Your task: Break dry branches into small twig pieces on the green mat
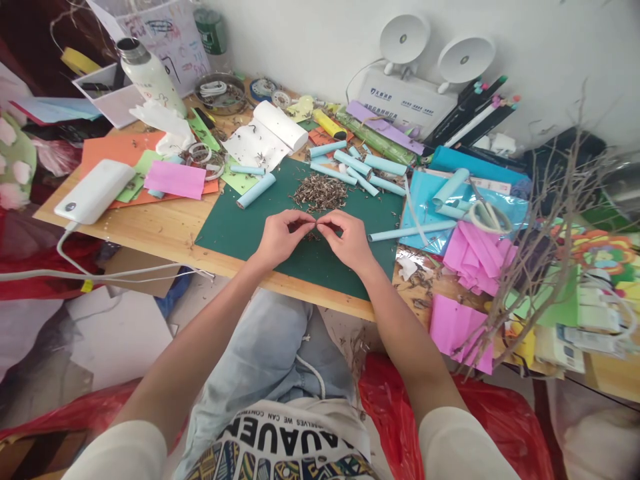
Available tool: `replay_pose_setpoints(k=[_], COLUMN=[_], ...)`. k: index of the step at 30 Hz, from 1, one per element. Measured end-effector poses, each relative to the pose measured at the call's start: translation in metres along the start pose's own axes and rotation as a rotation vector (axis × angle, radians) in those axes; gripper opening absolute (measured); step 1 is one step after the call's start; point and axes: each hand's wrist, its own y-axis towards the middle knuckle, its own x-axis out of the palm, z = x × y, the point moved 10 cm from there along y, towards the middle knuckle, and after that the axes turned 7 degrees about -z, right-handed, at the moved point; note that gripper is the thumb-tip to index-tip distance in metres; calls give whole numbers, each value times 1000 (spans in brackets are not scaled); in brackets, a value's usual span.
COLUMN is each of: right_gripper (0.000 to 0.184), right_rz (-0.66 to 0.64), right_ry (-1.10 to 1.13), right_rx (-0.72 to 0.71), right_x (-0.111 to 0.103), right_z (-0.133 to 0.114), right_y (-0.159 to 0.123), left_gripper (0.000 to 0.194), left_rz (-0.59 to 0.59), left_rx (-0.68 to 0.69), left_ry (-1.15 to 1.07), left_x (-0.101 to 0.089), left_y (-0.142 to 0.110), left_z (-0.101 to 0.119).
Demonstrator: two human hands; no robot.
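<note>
My left hand [286, 233] and my right hand [343, 235] meet fingertip to fingertip over a dark green mat [235, 230]. Both are closed in a pinch, and whatever sits between the fingers is too small to make out, perhaps a bit of twig. Just beyond them lies a heap of short brown twig pieces [320, 192]. Behind and right of the heap are several light blue paper tubes [353, 161]. Another blue tube [257, 191] rests left of the heap, and a long thin blue tube [410, 231] lies right of my right hand.
On the left are a white power bank [95, 192] with a cable, coloured paper and a bottle [150, 77]. A white paper roll [281, 127] lies at the back. To the right stand scissors [487, 213], pink crepe paper [475, 257] and upright bare branches [545, 267]. An emergency light [407, 100] stands against the wall.
</note>
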Motion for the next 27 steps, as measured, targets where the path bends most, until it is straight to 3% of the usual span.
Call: replay_pose_setpoints(k=[6,13,20,27], right_gripper=[17,18,16,19], right_rz=[-29,80,15,49], right_ry=[107,-43,-55,-61], right_rx=[56,34,-21,-44], right_x=[7,-5,-3,1], right_z=[11,5,-1,-5], right_y=[-1,-4,-3,-4], left_gripper=[24,22,24,19], left_rz=[27,80,80,66], left_rx=[-49,-55,-63,-42], left_ry=[-42,-26,-39,0], left_x=[-1,-5,-4,-2], left_y=[-6,-15,-15,-15], left_z=[-5,-9,-13,-8])
